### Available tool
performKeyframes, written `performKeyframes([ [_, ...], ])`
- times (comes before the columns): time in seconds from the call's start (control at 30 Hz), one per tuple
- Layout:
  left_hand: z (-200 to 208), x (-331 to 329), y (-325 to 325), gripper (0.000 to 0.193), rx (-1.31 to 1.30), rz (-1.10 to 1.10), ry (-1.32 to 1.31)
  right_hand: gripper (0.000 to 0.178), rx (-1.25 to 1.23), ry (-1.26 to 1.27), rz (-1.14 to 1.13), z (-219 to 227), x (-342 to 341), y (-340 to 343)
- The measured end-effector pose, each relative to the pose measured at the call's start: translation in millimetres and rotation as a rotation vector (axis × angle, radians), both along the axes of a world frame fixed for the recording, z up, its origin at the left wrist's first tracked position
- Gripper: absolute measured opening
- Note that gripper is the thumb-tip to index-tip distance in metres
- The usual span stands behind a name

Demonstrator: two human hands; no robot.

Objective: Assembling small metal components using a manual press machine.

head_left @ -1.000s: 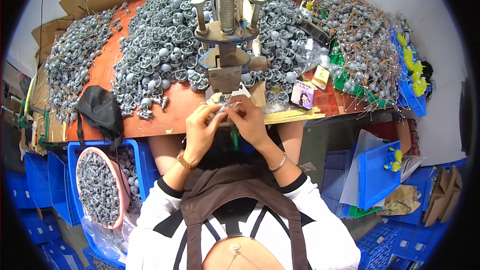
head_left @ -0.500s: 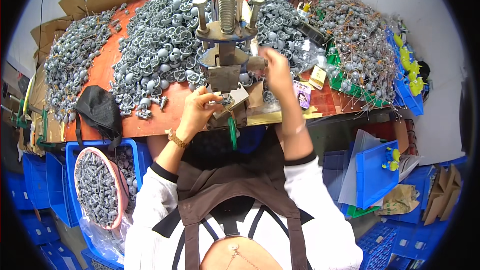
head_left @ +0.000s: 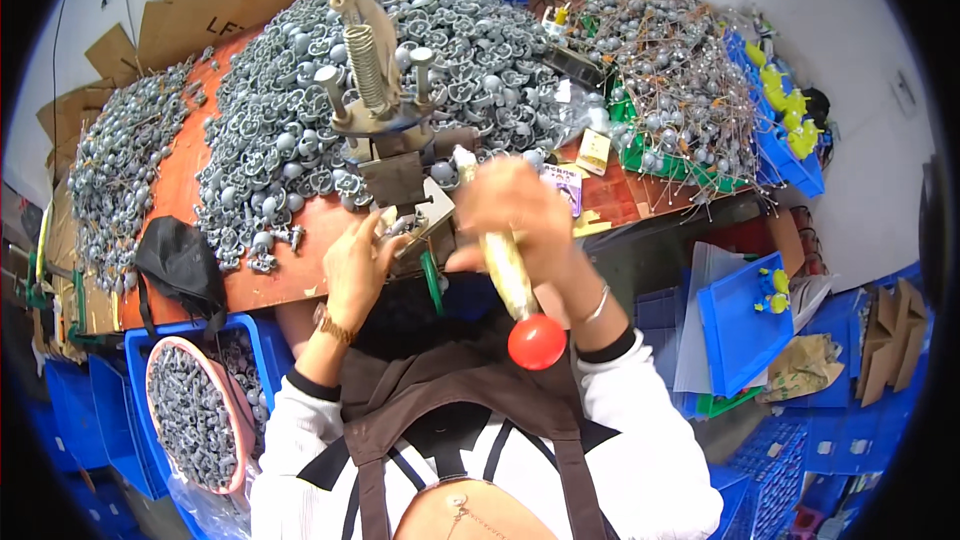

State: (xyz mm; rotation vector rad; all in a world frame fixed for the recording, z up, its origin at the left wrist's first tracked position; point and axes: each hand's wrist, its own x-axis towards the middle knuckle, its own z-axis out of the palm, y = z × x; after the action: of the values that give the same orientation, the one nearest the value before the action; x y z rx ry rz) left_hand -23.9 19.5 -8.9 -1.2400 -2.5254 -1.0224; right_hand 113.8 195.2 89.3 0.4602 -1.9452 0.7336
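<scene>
A metal hand press (head_left: pixel 378 140) with a coil spring stands at the table's front edge. My right hand (head_left: pixel 520 210) is wrapped round its lever (head_left: pixel 508 278), a tape-wrapped bar ending in a red ball knob (head_left: pixel 537 342). The lever points down toward me. Beside the press's lower block, my left hand (head_left: pixel 352 265) has its thumb and fingertips closed at a small grey plastic part (head_left: pixel 398 226), partly hidden by the fingers. A green handle-like piece (head_left: pixel 431 282) hangs below the press base.
Behind the press lies a big heap of grey plastic parts (head_left: pixel 290 110). Wired grey balls (head_left: pixel 690 90) fill a green tray at right; another pile (head_left: pixel 120 170) is at left. A black cap (head_left: pixel 180 265) lies at the front edge, above a pink basket (head_left: pixel 240 420) of grey parts.
My right hand has swung the lever down and toward me, bringing the red knob into the foreground. The press and table appear shifted left in view; my left hand stays at the press base.
</scene>
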Motion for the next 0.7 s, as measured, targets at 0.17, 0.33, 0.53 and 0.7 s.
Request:
performKeyframes([
  [0.17, 3, 24, -24, 0.016, 0.141, -0.274, -0.262, 0.031, -0.500, -0.309, -0.954, -57, -22, 202],
  [0.33, 13, 39, -81, 0.018, -0.031, -0.440, -1.031, 0.028, -0.462, -0.707, -1.461, -109, -29, 306],
  [0.53, -45, 31, -109, 0.018, -0.105, -0.124, -0.698, 0.026, -0.534, -0.841, -1.480, -84, -49, 303],
  [0.7, -27, 12, -89, 0.009, 0.074, -0.004, -0.101, 0.018, -0.443, -0.528, -1.314, -86, -30, 323],
])
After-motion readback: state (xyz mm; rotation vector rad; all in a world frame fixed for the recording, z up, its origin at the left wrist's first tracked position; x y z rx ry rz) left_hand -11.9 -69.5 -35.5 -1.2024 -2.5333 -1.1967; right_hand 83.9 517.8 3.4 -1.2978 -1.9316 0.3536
